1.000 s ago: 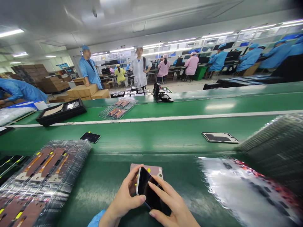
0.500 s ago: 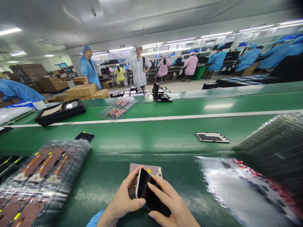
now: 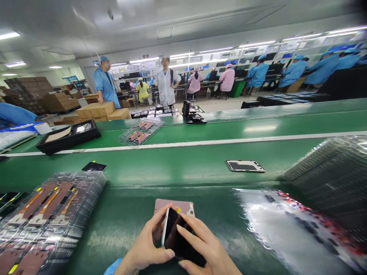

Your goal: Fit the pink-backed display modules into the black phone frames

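Between my two hands, tilted, is a smartphone (image 3: pixel 174 229) with a dark glossy screen and a pale edge. My left hand (image 3: pixel 149 240) grips its left side, thumb at the lower corner and fingers along the far edge. My right hand (image 3: pixel 208 244) holds the right side, fingers lying over the screen and thumb at the near edge. Just beyond the phone, a pinkish-brown flat panel (image 3: pixel 163 203) with a yellow tab lies on the green work surface (image 3: pixel 120 229), partly hidden by my hands.
Stacked clear trays of brown parts (image 3: pixel 54 202) stand at left. At right are a plastic-film sheet (image 3: pixel 272 225) and a stack of clear trays (image 3: pixel 329 179). A phone frame (image 3: pixel 245 165) and a dark phone screen (image 3: pixel 94 166) lie on the conveyor (image 3: pixel 172 168). Several co-workers are beyond.
Both hands keep their hold on the phone, with barely any shift. The phone frame and the dark screen on the conveyor have moved left; the view has also shifted slightly.
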